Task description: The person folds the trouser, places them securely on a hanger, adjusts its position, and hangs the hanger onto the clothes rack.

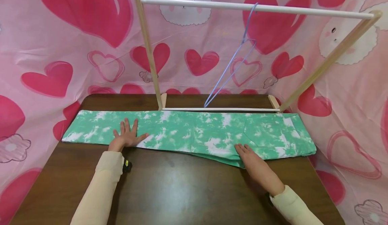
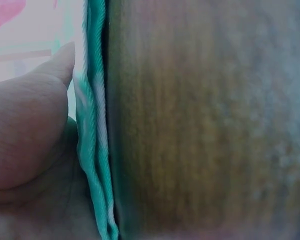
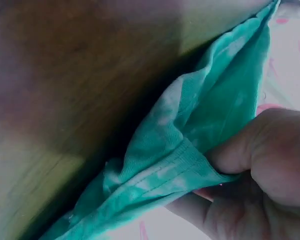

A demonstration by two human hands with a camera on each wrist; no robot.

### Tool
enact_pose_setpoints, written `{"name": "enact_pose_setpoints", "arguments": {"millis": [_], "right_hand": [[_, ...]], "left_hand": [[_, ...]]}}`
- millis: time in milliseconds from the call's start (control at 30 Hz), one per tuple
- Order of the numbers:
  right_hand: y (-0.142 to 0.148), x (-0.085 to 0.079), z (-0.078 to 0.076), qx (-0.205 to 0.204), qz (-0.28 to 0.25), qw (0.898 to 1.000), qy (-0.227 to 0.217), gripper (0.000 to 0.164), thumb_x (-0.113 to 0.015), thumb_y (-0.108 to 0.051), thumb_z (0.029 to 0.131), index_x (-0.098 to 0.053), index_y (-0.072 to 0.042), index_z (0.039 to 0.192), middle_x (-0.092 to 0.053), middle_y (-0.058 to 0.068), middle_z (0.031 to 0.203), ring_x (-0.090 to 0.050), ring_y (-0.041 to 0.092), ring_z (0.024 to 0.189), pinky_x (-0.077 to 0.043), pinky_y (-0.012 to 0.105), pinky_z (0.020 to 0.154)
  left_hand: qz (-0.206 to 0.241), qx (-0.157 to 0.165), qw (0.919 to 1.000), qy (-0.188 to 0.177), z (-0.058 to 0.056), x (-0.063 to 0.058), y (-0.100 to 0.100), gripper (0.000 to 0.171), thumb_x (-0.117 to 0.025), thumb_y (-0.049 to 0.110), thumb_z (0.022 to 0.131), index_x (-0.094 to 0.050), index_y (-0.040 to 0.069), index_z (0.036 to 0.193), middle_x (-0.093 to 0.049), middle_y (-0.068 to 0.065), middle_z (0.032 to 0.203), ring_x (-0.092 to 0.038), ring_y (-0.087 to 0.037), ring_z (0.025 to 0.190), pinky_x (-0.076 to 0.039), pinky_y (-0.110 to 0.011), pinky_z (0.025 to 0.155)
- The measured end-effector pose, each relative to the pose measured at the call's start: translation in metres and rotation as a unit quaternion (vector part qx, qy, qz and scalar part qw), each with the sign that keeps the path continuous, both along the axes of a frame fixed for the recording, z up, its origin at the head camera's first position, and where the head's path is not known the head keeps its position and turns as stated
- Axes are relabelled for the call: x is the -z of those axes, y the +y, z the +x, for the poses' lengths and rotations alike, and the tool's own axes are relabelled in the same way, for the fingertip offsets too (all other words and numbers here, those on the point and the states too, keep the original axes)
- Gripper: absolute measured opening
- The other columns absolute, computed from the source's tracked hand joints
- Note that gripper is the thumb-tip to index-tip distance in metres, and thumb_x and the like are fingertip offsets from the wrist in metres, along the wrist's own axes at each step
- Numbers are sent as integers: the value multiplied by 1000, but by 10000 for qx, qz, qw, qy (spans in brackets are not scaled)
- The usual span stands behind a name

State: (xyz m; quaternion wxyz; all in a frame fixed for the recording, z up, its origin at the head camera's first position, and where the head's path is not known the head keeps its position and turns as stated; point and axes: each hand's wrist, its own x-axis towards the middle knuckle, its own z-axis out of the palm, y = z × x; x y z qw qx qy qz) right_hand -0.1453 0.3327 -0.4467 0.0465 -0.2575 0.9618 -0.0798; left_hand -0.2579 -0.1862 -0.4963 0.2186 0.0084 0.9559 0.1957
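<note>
Folded lengthwise, a pair of green and white tie-dye pants [image 1: 175, 130] lies across the table, with a stitched pocket outline on the right part. My left hand [image 1: 127, 138] rests with spread, straight fingers on the leg part, near the front edge. In the left wrist view, the layered edge of the pants [image 2: 95, 130] runs beside the thumb. My right hand [image 1: 257, 167] is at the front edge near the pocket. The right wrist view shows the thumb and fingers of this hand [image 3: 270, 165] pinching a stitched edge of the pants [image 3: 165, 175], which bulges loosely there.
Behind the pants stands a rack with wooden posts and a white top bar [image 1: 194, 3]. A blue hanger [image 1: 225, 70] hangs from it, turned sideways. The brown table [image 1: 172, 191] extends in front of the pants. Pink heart-patterned cloth [image 1: 100, 33] surrounds the table at the back and sides.
</note>
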Motion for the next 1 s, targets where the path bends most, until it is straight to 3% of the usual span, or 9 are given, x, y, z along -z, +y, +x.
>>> {"name": "enact_pose_setpoints", "arguments": {"millis": [233, 433, 500, 567, 633, 733, 833, 1000], "right_hand": [[3, 4, 17, -253, 266, 9993, -40, 68, -56, 22, 90, -35, 8, 153, -37, 29, 158, -36, 48, 145, -39, 60, 111], [-4, -1, 19, -23, 26, 9906, -1364, 68, -53, 19, 93, -27, 9, 155, -25, 34, 161, -25, 53, 147, -30, 71, 111], [-2, -9, 17, -7, -182, 9885, -1504, 62, -56, 12, 96, -33, 9, 153, -32, 34, 158, -33, 52, 145, -34, 66, 110], [3, -18, 12, 35, -302, 9906, -1335, 49, -62, 4, 97, -48, 10, 143, -52, 30, 144, -52, 45, 133, -45, 58, 104], [7, -28, 7, 221, -351, 9936, -1050, 29, -68, -1, 94, -64, 6, 123, -68, 19, 118, -67, 32, 108, -56, 48, 89], [8, -29, 4, 550, -247, 9954, -741, 7, -75, -3, 89, -69, -5, 93, -66, 2, 85, -63, 16, 77, -55, 38, 68], [8, -19, 5, 647, -141, 9964, -523, 15, -82, -5, 83, -68, -10, 84, -61, -1, 79, -59, 13, 71, -52, 34, 63], [9, -3, 7, 717, -67, 9974, 41, 22, -87, -4, 76, -70, -8, 88, -61, 1, 82, -62, 18, 74, -53, 34, 61]], "left_hand": [[-36, 9, 10000, 4, -2, 1, 2, 126, -32, 92, 82, 14, 4, 160, 35, -32, 157, 30, -56, 144, 21, -80, 103], [-36, 7, 10000, 5, -1, -2, 1, 128, -31, 93, 81, 13, 3, 160, 35, -33, 157, 30, -56, 144, 22, -80, 102], [-35, 13, 10000, -6, -1, -2, 1, 128, -31, 94, 81, 13, 3, 160, 35, -33, 157, 31, -56, 144, 22, -79, 102], [-32, 16, 10000, -23, -1, -2, 2, 128, -31, 93, 81, 14, 4, 160, 35, -33, 157, 31, -56, 144, 22, -79, 102], [-38, 20, 10000, -39, -1, -2, 1, 127, -31, 93, 82, 14, 4, 160, 35, -32, 156, 31, -56, 143, 22, -80, 102], [-55, 22, 10000, -44, -1, -1, 0, 127, -31, 93, 81, 14, 4, 160, 35, -33, 156, 31, -56, 143, 21, -80, 102], [-46, 24, 10000, -16, -2, -2, 0, 127, -31, 93, 82, 14, 3, 160, 35, -33, 156, 31, -56, 143, 21, -80, 101], [13, 11, 10000, -37, 1, -3, 1, 127, -35, 91, 83, 13, 3, 160, 34, -34, 157, 30, -57, 143, 21, -80, 101]]}}
